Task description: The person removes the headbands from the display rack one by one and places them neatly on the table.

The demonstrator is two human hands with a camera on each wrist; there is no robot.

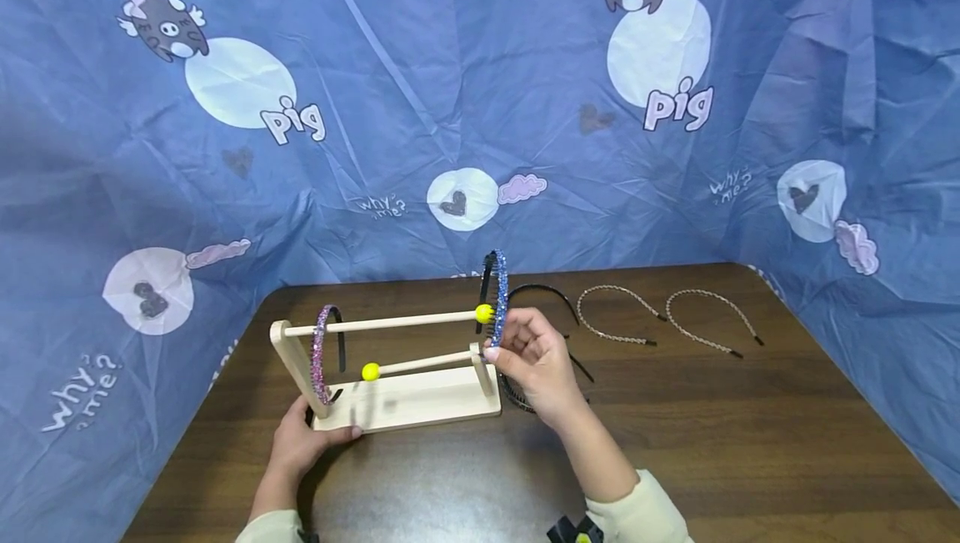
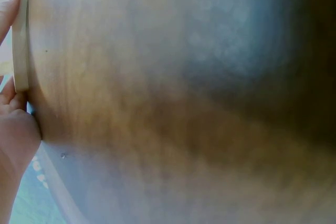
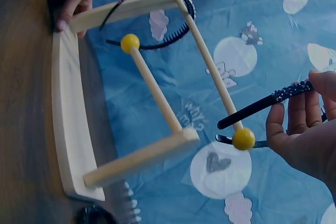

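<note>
A pale wooden stand (image 1: 420,399) carries two rods tipped with yellow balls. My left hand (image 1: 298,443) grips the left end of its base, thumb along the front edge. In the left wrist view only part of that hand (image 2: 16,135) shows at the edge. My right hand (image 1: 546,369) pinches a blue glittery toothed headband (image 1: 501,293) beside the upper rod's yellow ball (image 1: 483,314). From the right wrist, the headband's two ends (image 3: 247,115) lie on either side of that ball. A pink glittery headband (image 1: 318,355) hangs on the upper rod's left part.
Behind my right hand, black headbands (image 1: 551,289) lie on the brown table (image 1: 712,434), partly hidden. Two braided headbands (image 1: 600,334) (image 1: 693,330) lie further right. A blue printed cloth (image 1: 375,151) hangs behind the table and at its sides.
</note>
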